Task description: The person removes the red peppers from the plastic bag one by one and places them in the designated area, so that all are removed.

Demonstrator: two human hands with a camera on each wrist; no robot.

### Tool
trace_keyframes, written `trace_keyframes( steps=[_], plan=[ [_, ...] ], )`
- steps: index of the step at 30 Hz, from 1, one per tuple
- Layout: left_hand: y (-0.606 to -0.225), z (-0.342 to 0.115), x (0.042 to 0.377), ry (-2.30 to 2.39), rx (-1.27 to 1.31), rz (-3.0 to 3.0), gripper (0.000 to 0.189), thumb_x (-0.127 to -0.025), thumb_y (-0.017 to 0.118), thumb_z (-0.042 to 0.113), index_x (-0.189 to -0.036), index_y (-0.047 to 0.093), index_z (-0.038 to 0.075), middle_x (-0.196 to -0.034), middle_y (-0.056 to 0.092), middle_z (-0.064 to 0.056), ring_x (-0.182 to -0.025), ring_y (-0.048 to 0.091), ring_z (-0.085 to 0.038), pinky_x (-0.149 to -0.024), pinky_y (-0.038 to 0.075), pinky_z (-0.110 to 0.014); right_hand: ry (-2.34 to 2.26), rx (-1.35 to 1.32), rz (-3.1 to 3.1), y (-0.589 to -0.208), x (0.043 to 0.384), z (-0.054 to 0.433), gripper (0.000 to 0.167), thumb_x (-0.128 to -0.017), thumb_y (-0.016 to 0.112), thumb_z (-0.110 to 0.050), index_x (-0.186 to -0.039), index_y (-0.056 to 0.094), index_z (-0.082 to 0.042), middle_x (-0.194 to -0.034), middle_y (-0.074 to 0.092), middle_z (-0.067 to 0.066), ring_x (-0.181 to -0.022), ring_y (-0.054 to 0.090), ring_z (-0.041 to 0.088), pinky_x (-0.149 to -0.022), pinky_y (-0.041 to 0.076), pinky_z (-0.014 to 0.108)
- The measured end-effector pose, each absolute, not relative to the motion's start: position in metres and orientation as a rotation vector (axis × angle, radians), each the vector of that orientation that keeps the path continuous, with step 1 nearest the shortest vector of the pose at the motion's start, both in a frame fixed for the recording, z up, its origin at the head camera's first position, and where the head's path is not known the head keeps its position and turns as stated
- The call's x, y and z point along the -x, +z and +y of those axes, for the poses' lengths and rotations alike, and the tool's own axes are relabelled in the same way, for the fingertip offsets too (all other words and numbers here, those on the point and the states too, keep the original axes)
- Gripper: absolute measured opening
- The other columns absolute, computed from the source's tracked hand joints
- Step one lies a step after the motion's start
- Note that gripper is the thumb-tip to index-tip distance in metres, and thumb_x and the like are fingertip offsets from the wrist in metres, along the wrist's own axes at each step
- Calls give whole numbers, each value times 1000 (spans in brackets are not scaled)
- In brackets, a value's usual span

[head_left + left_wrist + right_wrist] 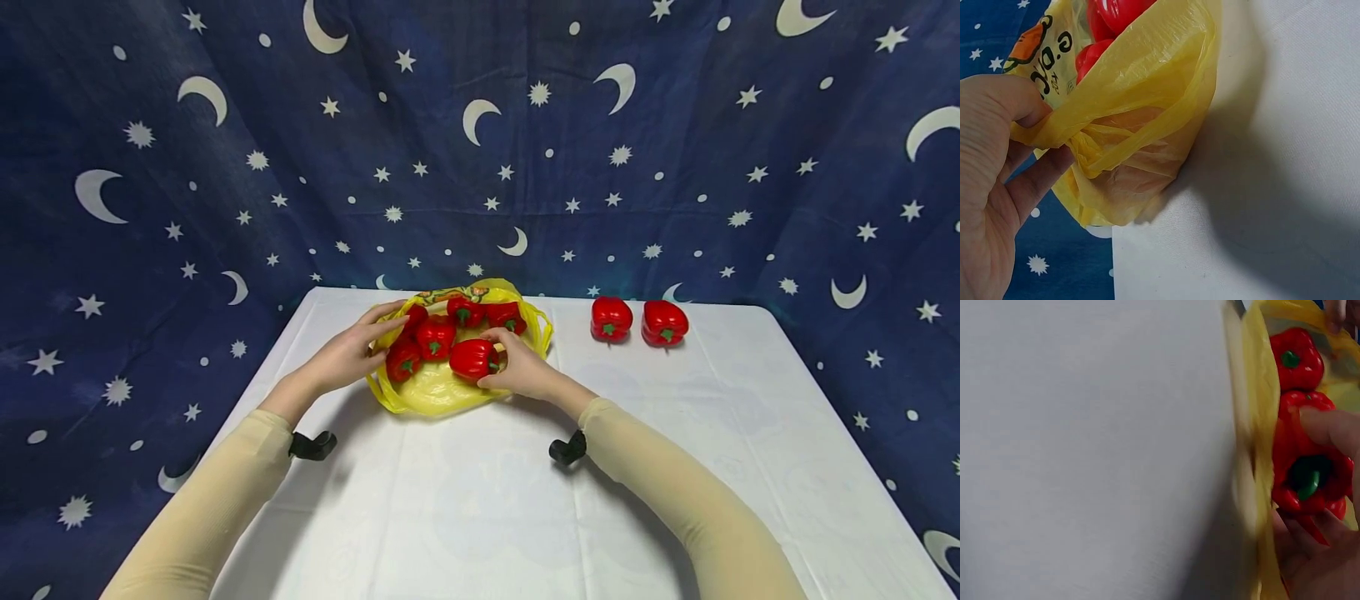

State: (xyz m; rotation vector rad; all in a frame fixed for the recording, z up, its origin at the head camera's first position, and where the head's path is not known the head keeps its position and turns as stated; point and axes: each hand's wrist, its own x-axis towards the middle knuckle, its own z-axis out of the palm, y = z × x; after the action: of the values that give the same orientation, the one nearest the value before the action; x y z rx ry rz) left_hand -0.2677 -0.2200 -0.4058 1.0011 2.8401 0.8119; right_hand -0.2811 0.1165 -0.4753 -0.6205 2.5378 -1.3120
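A yellow plastic bag (442, 396) lies spread with its mouth gaping on the table, with several red bell peppers (435, 335) inside. At its left side, my left hand (348, 354) pinches the bag's rim between thumb and fingers; the left wrist view shows the gathered plastic (1088, 147) in the grip. My right hand (528, 371) reaches over the bag's right edge and grips a red bell pepper (472, 359) by its stem end. In the right wrist view, thumb and fingers surround this pepper (1285, 450), its green stem facing the camera.
Two more red bell peppers, one (611, 318) beside the other (664, 322), stand near the table's back edge, right of the bag. A white cloth (465, 517) covers the table. Behind it hangs a dark blue curtain (525, 192) with moons and stars.
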Motion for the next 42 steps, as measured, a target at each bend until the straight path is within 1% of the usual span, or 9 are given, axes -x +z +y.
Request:
trace_keyframes(
  steps=[3,5,8,11,17,21,29,36,42],
  plan=[
    [-406,-220,268,814,-1008,2841,66,-92,58,-4,-156,46,12,-168,21,1,-122,47,-24,-80,48,-37,-1338,634,2456,-472,285,119,92,-79,89,-25,-155,37,-19,-148,46,8,-132,48,28,-107,45,46],
    [-407,-220,268,815,-1005,2844,66,-92,59,-4,-155,46,13,-168,21,2,-121,48,-24,-79,48,-36,-1363,636,2394,-470,288,120,95,-79,89,-24,-157,35,-20,-150,44,9,-134,47,30,-108,44,46],
    [-407,-220,267,818,-1003,2843,67,-92,58,-4,-155,46,13,-168,21,2,-120,48,-24,-78,48,-36,-1384,620,2315,-468,291,121,94,-80,88,-23,-158,35,-21,-151,42,9,-133,47,33,-108,44,46],
    [-406,-219,267,820,-997,2837,67,-92,58,-4,-156,45,13,-168,20,3,-120,48,-24,-78,48,-36,-1365,591,2285,-466,294,122,91,-80,87,-25,-157,38,-26,-152,41,7,-132,47,33,-106,45,47],
    [-406,-219,267,813,-989,2840,67,-92,58,-4,-156,45,13,-168,20,2,-122,48,-24,-81,49,-37,-1333,555,2255,-465,298,123,89,-77,89,-29,-153,42,-31,-152,42,5,-133,46,30,-108,43,48],
    [-405,-219,266,811,-988,2842,67,-92,58,-4,-156,46,13,-168,21,2,-123,47,-24,-82,49,-37,-1327,546,2236,-465,299,124,91,-75,89,-28,-153,42,-32,-152,42,4,-135,43,29,-109,41,50],
    [-405,-218,265,815,-960,2837,67,-93,58,-4,-156,45,13,-168,20,2,-126,46,-25,-85,50,-38,-1327,521,2223,-464,298,122,87,-77,88,-25,-152,44,-34,-152,41,0,-133,44,28,-106,44,47],
    [-405,-219,265,812,-979,2844,67,-92,58,-4,-156,45,12,-168,20,2,-126,46,-24,-84,49,-38,-1376,530,2202,-466,299,122,85,-77,88,-24,-151,45,-32,-152,42,2,-131,46,30,-105,45,46],
    [-405,-218,265,819,-977,2836,67,-92,58,-4,-156,45,12,-168,20,3,-127,46,-24,-85,50,-38,-1425,504,2182,-467,298,122,82,-77,88,-25,-148,48,-31,-148,45,3,-129,47,31,-100,50,43]
  ],
)
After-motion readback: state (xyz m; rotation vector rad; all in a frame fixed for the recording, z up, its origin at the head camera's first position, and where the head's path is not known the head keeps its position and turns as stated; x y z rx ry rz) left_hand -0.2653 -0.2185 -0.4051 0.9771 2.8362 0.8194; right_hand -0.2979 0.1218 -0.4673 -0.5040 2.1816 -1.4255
